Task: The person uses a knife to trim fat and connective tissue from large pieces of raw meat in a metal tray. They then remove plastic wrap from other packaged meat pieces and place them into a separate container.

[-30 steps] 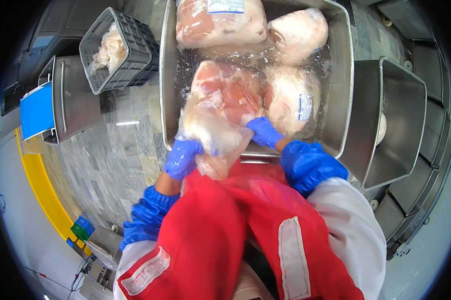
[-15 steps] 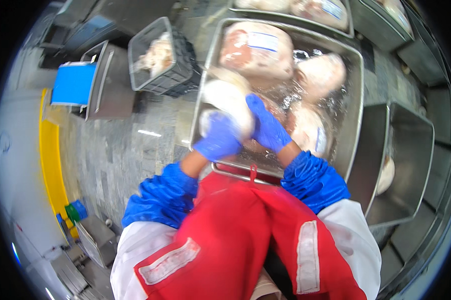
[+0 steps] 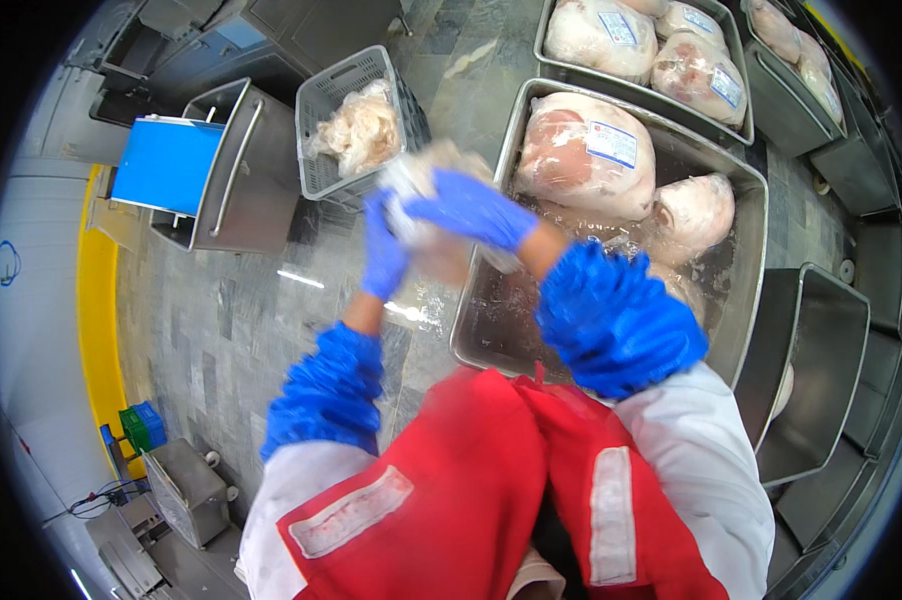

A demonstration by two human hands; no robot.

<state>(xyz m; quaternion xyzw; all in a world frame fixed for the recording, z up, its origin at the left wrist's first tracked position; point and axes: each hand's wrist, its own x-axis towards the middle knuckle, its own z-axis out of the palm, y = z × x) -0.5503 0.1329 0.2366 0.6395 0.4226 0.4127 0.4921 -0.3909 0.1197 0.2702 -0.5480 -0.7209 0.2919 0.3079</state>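
Both of my blue-gloved hands hold a blurred whitish bundle of plastic film [image 3: 433, 232] at the left rim of the metal tub [image 3: 458, 335]. Whether meat is inside it, I cannot make out. My left hand [image 3: 383, 245] closes on its near left side. From the right, my right hand [image 3: 476, 208] reaches over the tub and grips the bundle's upper part. Within the tub, in shallow water, lie a large plastic-wrapped piece of meat [image 3: 571, 165] with a white label and a smaller pale piece [image 3: 696, 215]. My right sleeve partly covers another piece [image 3: 679, 290].
Just beyond the bundle stands a grey plastic crate [image 3: 316, 120] with crumpled film [image 3: 361, 130] inside. A second tray of wrapped meat [image 3: 601, 42] adjoins the tub's far side. To the right is a deep metal bin [image 3: 821, 370]; a metal cart [image 3: 246, 180] with a blue panel stands left.
My hands have moved left and away from me, from over the tub to its left rim near the crate, carrying the whitish bundle. The view has shifted, too.
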